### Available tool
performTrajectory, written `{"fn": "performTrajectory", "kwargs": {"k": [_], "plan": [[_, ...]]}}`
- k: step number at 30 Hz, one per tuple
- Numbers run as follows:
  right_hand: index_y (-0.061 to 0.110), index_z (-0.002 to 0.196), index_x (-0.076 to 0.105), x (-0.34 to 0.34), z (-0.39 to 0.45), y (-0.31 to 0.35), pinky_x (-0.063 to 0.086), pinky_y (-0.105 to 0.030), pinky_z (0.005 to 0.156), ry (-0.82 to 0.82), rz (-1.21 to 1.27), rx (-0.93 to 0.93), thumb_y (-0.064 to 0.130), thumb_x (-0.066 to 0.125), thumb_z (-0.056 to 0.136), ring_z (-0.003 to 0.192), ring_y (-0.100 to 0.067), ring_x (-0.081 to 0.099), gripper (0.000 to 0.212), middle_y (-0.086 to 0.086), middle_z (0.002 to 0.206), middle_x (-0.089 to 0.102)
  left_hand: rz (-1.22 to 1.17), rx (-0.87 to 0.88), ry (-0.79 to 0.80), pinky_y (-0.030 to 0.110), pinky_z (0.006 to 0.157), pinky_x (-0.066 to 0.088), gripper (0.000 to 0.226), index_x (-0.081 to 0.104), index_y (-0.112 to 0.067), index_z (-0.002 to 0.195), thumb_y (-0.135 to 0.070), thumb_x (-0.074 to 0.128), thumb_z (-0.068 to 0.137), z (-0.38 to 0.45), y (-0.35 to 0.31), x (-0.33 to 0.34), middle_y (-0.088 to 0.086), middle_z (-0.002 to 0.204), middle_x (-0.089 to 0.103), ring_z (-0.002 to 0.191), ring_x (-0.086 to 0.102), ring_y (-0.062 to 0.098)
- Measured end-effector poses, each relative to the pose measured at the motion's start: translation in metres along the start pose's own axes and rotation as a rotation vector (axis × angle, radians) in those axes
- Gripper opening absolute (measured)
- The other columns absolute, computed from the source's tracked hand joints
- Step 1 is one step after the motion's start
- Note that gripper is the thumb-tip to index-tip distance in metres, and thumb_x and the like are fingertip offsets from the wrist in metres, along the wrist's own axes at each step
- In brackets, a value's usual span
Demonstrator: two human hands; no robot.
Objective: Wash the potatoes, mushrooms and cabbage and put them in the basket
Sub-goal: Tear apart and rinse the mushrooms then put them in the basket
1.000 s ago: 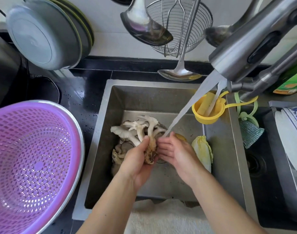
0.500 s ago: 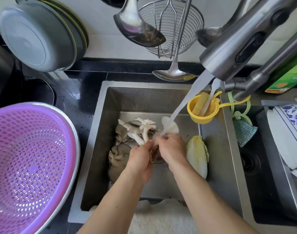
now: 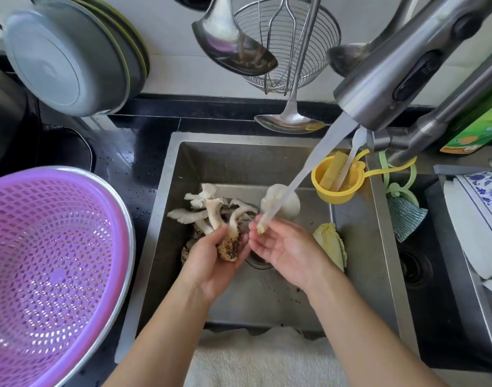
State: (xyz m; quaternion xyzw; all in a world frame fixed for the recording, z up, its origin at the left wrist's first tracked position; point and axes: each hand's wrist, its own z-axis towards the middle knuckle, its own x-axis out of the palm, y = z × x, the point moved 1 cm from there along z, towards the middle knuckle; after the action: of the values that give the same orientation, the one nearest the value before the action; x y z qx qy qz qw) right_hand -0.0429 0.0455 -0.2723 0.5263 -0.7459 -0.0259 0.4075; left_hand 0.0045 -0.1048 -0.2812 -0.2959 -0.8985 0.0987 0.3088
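Your left hand (image 3: 211, 261) fingers grasp the mushroom cluster (image 3: 211, 216) by its gritty base, over the sink (image 3: 166, 191). Right hand (image 3: 284, 247) pinches one torn mushroom (image 3: 281, 205) under water. Light, soft, brittle & slippery wet: I'd grip stems near base, not caps.

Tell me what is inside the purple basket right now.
Nothing shows inside the purple basket: only its bare perforated wall and bottom. Its near and left parts run out of frame, so they stay unchecked. The mushrooms and cabbage are in the sink.
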Motion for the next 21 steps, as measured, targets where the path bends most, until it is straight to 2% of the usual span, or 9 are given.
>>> {"fn": "performTrajectory", "kwargs": {"k": [2, 5, 8, 10, 13, 15, 17, 21], "plan": [[0.000, 0.115, 0.065, 0.004, 0.000, 0.000, 0.061, -0.033, 0.070, 0.022, 0.035, 0.017, 0.011, 0.063, 0.100, 0.073, -0.018, 0.068, 0.018, -0.012, 0.089, 0.070, 0.062, 0.005, -0.044, 0.041, 0.102, 0.054, 0.036, 0.063, 0.005, 0.132, -0.018, 0.049, 0.108, -0.001, 0.000, -0.005, 0.020, 0.117, 0.073, 0.100, 0.069, 0.026], [0.001, 0.117, 0.066, 0.005, 0.002, -0.002, 0.058, -0.032, 0.066, 0.019, 0.011, 0.033, 0.012, 0.065, 0.099, 0.066, -0.015, 0.059, 0.021, -0.007, 0.080, 0.062, 0.101, -0.001, -0.063, 0.040, 0.098, 0.056, 0.035, 0.064, 0.004, 0.131, -0.018, 0.052, 0.107, -0.001, 0.000, -0.013, 0.020, 0.115, 0.070, 0.094, 0.070, 0.025], [0.002, 0.118, 0.064, -0.004, 0.005, -0.005, 0.057, -0.034, 0.065, -0.034, -0.068, 0.018, 0.015, 0.062, 0.102, 0.063, -0.016, 0.053, 0.021, -0.004, 0.074, 0.055, 0.110, 0.034, -0.073, 0.040, 0.097, 0.056, 0.028, 0.067, 0.003, 0.120, -0.017, 0.054, 0.106, -0.003, 0.000, -0.015, 0.016, 0.099, 0.073, 0.087, 0.071, 0.024], [0.002, 0.118, 0.064, -0.014, 0.005, -0.007, 0.058, -0.036, 0.065, -0.040, -0.167, 0.007, 0.017, 0.057, 0.105, 0.062, -0.017, 0.055, 0.021, -0.005, 0.074, 0.056, 0.109, 0.056, -0.063, 0.040, 0.096, 0.055, 0.025, 0.069, 0.001, 0.116, -0.016, 0.054, 0.106, -0.005, -0.002, -0.014, 0.013, 0.095, 0.074, 0.086, 0.071, 0.023], [0.001, 0.121, 0.062, -0.031, 0.002, -0.011, 0.060, -0.040, 0.068, -0.035, -0.294, 0.038, 0.018, 0.053, 0.107, 0.069, -0.023, 0.066, 0.024, -0.011, 0.083, 0.067, 0.095, 0.069, -0.025, 0.041, 0.101, 0.052, 0.025, 0.069, 0.000, 0.117, -0.015, 0.054, 0.105, -0.006, -0.003, -0.015, 0.014, 0.100, 0.074, 0.088, 0.071, 0.024], [0.005, 0.121, 0.061, -0.046, 0.002, -0.015, 0.061, -0.042, 0.070, -0.077, -0.451, 0.088, 0.020, 0.051, 0.108, 0.078, -0.027, 0.072, 0.022, -0.014, 0.095, 0.072, 0.085, 0.079, -0.012, 0.041, 0.102, 0.051, 0.025, 0.069, 0.000, 0.118, -0.016, 0.054, 0.105, -0.006, -0.003, -0.015, 0.013, 0.099, 0.073, 0.088, 0.070, 0.023], [0.010, 0.116, 0.063, -0.061, 0.002, -0.022, 0.061, -0.037, 0.071, -0.128, -0.709, 0.171, 0.021, 0.052, 0.108, 0.082, -0.022, 0.070, 0.018, -0.012, 0.101, 0.070, 0.077, 0.093, -0.022, 0.040, 0.101, 0.051, 0.024, 0.069, -0.001, 0.117, -0.017, 0.054, 0.105, -0.006, -0.003, -0.015, 0.012, 0.098, 0.073, 0.089, 0.069, 0.023], [0.014, 0.100, 0.066, -0.078, 0.006, -0.048, 0.057, -0.029, 0.062, -0.123, -1.113, 0.332, 0.021, 0.058, 0.104, 0.065, -0.012, 0.057, 0.012, -0.005, 0.081, 0.059, 0.060, 0.109, -0.037, 0.038, 0.097, 0.052, 0.022, 0.070, -0.002, 0.113, -0.016, 0.055, 0.105, -0.005, -0.003, -0.016, 0.012, 0.099, 0.073, 0.091, 0.069, 0.023]]}}
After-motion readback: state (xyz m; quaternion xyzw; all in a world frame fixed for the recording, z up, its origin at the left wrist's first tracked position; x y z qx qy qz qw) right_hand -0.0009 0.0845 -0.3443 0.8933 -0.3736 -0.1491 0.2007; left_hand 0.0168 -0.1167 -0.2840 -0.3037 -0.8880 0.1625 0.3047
